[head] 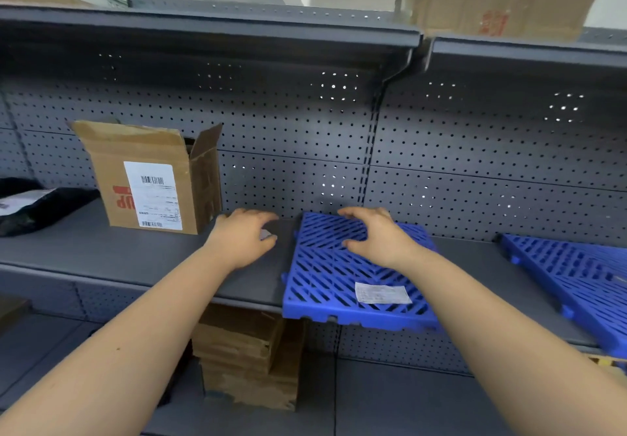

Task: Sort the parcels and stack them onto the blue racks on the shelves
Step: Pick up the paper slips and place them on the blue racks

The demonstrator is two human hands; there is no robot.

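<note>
Grey pegboard shelving all round. Over the rear of the blue rack, right hand: fingers spread and half-curled, gripping nothing, contact with the slats hard to tell. Just off the rack's left edge, left hand: loosely curled, seemingly empty, above bare shelf. Rack askew, front edge past the shelf lip. Nearest parcel, an open-flapped cardboard box, upright to the left, closer to the left hand, so probably that side's reach. Further left, black mailer bag.

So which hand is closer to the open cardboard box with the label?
Left. The left hand is over the shelf just right of the cardboard box; the right hand is farther right, above the blue rack.
</note>
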